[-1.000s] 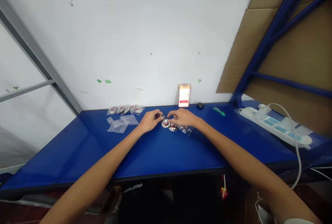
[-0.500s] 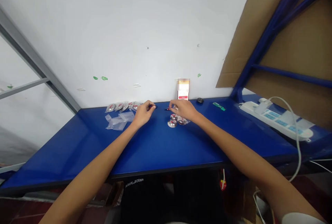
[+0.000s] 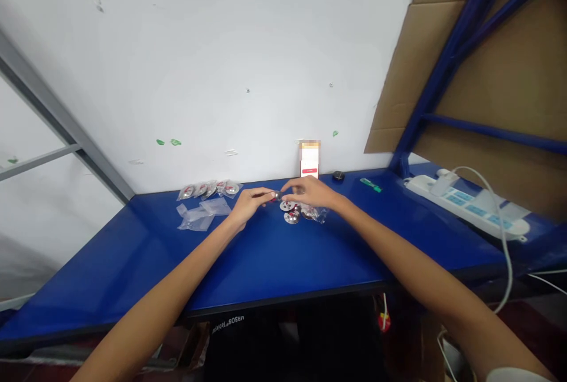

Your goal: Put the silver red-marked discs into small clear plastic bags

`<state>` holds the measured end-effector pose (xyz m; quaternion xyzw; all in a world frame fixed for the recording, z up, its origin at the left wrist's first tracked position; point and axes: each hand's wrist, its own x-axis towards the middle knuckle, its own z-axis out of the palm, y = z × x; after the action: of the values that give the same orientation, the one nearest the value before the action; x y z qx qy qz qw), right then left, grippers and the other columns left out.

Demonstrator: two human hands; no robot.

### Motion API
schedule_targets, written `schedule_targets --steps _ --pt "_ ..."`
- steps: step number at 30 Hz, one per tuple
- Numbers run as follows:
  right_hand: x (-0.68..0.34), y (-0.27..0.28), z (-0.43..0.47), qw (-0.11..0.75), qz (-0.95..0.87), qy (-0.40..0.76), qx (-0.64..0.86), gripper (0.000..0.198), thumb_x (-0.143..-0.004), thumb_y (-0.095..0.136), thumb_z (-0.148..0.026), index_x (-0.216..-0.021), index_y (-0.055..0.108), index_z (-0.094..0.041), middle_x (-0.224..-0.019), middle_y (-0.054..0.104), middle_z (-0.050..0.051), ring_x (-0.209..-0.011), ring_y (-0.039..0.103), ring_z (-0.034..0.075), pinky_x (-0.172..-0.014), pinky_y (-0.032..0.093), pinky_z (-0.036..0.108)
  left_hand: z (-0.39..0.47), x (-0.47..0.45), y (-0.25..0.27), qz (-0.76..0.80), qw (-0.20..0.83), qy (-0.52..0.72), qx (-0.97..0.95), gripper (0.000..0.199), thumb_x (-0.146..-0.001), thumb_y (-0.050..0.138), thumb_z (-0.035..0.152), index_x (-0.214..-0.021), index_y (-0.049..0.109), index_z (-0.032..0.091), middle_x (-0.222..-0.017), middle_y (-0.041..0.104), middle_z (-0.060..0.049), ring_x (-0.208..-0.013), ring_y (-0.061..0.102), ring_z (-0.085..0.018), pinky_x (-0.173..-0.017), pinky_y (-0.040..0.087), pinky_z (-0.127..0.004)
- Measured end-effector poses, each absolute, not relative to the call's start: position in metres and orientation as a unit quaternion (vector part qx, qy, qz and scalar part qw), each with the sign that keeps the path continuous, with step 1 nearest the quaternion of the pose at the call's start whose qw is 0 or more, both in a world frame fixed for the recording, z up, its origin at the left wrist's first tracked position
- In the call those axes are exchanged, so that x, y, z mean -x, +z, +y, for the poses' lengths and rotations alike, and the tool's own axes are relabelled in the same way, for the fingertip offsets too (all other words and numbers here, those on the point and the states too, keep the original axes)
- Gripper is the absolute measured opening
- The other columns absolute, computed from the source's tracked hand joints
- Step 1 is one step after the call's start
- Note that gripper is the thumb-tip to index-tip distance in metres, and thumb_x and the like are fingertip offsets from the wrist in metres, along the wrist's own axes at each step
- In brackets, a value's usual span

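Note:
A small shiny round metal disc with a red part [image 3: 276, 196] is held above the blue table, between my two hands. My left hand [image 3: 248, 206] pinches its left side with thumb and fingers. From the right, the thumb and forefinger of my right hand [image 3: 312, 192] close around the disc's right edge. Just below my right hand lie several silver discs with red marks [image 3: 291, 216], partly hidden by the fingers. Some of them are in a clear plastic wrapper [image 3: 319, 214].
Several bagged discs [image 3: 188, 192] lie in a row at the back left. Flat clear plastic bags [image 3: 197, 218] lie before them. A phone [image 3: 309, 160] leans on the wall. A black round object [image 3: 338, 175], a green tool [image 3: 371, 185] and a power strip [image 3: 465, 205] are to the right.
My hands were apart, each pinching a small dark piece. They have come together at one disc, my left hand moving right. The camera view has tilted slightly upward.

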<state>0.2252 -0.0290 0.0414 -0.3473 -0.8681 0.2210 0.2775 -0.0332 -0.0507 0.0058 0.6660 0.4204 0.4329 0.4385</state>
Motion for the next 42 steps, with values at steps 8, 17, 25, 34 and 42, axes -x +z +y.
schedule_targets --steps 8,17,25,34,42 --pt "-0.227 0.030 -0.012 0.346 -0.803 0.288 0.390 0.035 -0.092 0.073 -0.051 -0.086 0.077 -0.017 -0.085 0.079 0.005 -0.080 0.069 0.020 -0.075 0.048 0.028 -0.049 0.028 0.007 0.421 0.465 0.494 -0.602 0.040 -0.088 0.080 0.052 -0.105 0.071 0.016 -0.097 0.080 -0.011 -0.081 0.072 -0.019 -0.075 0.060 -0.033" --pt "-0.244 0.015 -0.001 0.276 -0.786 0.178 0.523 0.036 -0.094 0.072 -0.052 -0.087 0.083 -0.018 -0.089 0.081 0.011 -0.077 0.070 0.024 -0.065 0.045 0.030 -0.037 0.041 -0.002 0.456 0.436 0.455 -0.628 0.021 -0.086 0.070 0.034 -0.098 0.071 0.017 -0.083 0.075 -0.006 -0.061 0.063 -0.014 -0.057 0.051 -0.027" --pt "-0.247 0.022 -0.004 0.201 -0.815 0.036 0.542 0.026 -0.097 0.073 -0.045 -0.098 0.085 -0.022 -0.098 0.081 0.013 -0.083 0.070 0.027 -0.065 0.043 0.032 -0.033 0.049 -0.006 0.482 0.329 0.399 -0.707 0.016 -0.088 0.062 0.029 -0.097 0.070 0.018 -0.081 0.076 -0.005 -0.058 0.063 -0.014 -0.058 0.051 -0.027" --pt "-0.242 0.022 -0.005 0.234 -0.817 0.031 0.526 0.029 -0.099 0.069 -0.047 -0.100 0.085 -0.024 -0.095 0.081 0.009 -0.083 0.070 0.025 -0.066 0.042 0.031 -0.044 0.044 0.002 0.474 0.242 0.353 -0.769 0.015 -0.091 0.059 0.025 -0.097 0.072 0.021 -0.081 0.077 -0.002 -0.066 0.067 -0.017 -0.066 0.051 -0.028" --pt "-0.214 0.028 -0.026 0.403 -0.774 0.272 0.405 0.036 -0.103 0.053 -0.044 -0.127 0.069 -0.023 -0.087 0.067 0.001 -0.083 0.063 0.021 -0.077 0.047 0.031 -0.066 0.028 0.021 0.366 0.470 0.299 -0.746 0.039 -0.099 0.065 0.055 -0.116 0.070 0.020 -0.095 0.077 -0.008 -0.070 0.067 -0.018 -0.058 0.052 -0.028"
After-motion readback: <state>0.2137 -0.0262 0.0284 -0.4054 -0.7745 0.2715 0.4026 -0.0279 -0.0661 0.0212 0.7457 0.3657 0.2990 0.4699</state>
